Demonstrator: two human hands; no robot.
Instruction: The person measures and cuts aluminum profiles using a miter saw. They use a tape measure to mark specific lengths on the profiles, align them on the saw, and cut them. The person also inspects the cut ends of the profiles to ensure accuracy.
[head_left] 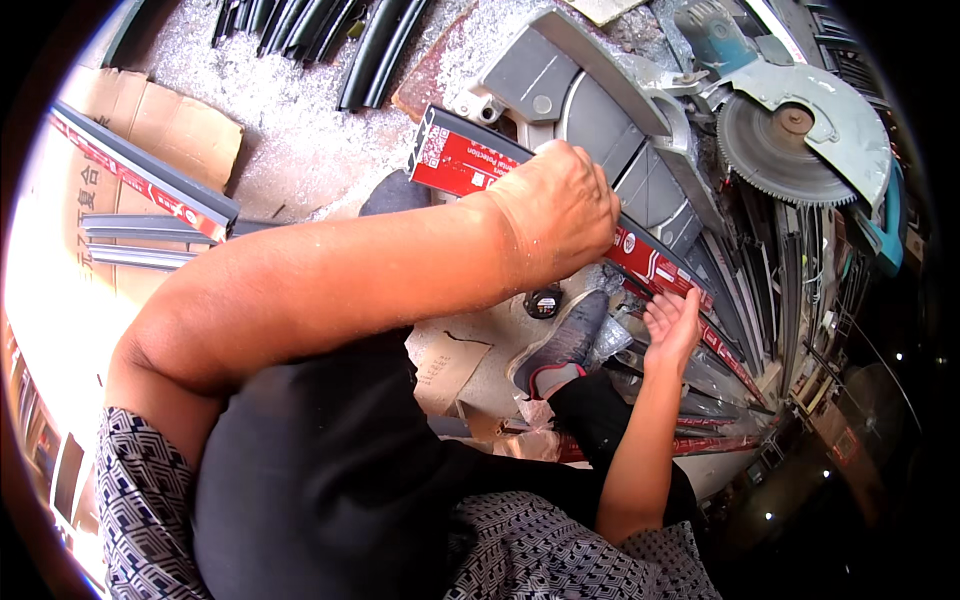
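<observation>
A long dark metal profile [655,262] with red protective film on its face slants across the middle, from upper left to lower right. My left hand [560,205] is closed over it from above, knuckles up. Further down its length, my right hand [672,325] is beside the profile's lower side, palm turned up and fingers loosely bent and apart; whether they touch it I cannot tell. Just beyond the profile stands a miter saw's grey base [600,120] with its fence. The toothed round blade [765,140] is raised at the upper right.
Several black profile pieces [385,50] lie among metal shavings at the top. Another red-filmed profile [150,170] and cardboard [205,130] lie at left. A black tape measure [543,301] sits near my shoe [565,340]. Long profiles [790,290] are bundled at right.
</observation>
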